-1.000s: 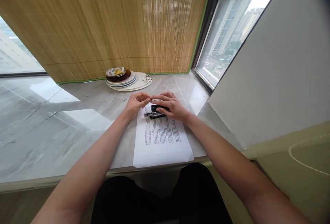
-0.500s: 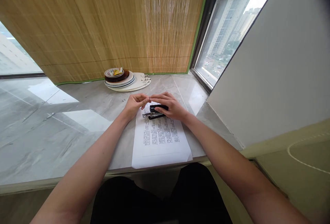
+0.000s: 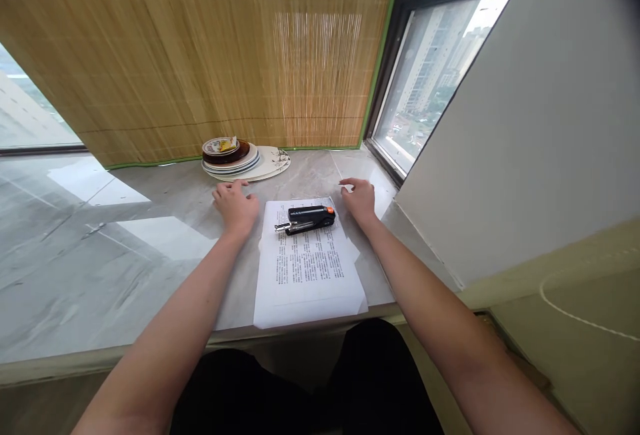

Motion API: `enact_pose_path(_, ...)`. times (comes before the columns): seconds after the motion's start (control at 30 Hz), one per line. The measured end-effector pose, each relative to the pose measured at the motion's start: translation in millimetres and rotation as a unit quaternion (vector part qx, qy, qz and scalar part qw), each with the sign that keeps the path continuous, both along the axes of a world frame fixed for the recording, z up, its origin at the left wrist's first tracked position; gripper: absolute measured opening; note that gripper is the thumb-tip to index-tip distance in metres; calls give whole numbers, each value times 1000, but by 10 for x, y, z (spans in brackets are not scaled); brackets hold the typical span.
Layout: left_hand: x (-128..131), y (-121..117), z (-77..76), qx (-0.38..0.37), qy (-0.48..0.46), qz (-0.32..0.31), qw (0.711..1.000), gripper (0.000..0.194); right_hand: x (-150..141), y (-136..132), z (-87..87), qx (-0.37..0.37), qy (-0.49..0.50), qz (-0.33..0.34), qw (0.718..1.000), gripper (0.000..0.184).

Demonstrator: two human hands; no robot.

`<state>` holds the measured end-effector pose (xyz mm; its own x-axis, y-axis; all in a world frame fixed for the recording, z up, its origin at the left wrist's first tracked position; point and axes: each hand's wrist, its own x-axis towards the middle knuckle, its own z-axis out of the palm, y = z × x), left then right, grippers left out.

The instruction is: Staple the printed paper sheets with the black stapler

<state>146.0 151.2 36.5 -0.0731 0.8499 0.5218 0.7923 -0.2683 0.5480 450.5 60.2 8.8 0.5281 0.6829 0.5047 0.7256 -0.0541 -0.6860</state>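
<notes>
A black stapler (image 3: 311, 219) with an orange end lies on its side across the upper part of some printed paper sheets (image 3: 310, 301). Its top arm is spread from the metal magazine, which points left. My left hand (image 3: 236, 208) rests on the counter just left of the paper, fingers loosely bent and apart, holding nothing. To the right of the stapler is my right hand (image 3: 361, 199), its index finger reaching out and the others curled, with nothing visible in it. Neither hand touches the stapler.
Behind the left hand, a stack of plates (image 3: 231, 161) stands on the grey marble counter (image 3: 125, 288), partly over an oval white board (image 3: 275, 161). A bamboo blind (image 3: 200, 55) hangs at the back. A white wall (image 3: 525, 135) borders the right side.
My hands have come apart, the left moving left and the right moving right off the stapler. The stapler is now uncovered on the paper, its orange end showing.
</notes>
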Motion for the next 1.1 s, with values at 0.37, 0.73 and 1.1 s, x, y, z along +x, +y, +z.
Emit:
enact_pose_path(0.37,-94,147,-154,-65,123,-84,987,34,111,62,-176,-69,-29,-25,997,29)
enact_pose_path(0.73,18,59,-51,-21,44,-122,991,32,-286,-156,303,43,-17,350,935,33)
enact_pose_path(1.1,155,-78,71,-27,-91,-307,947,30,-368,-208,266,85,5,269,959,28)
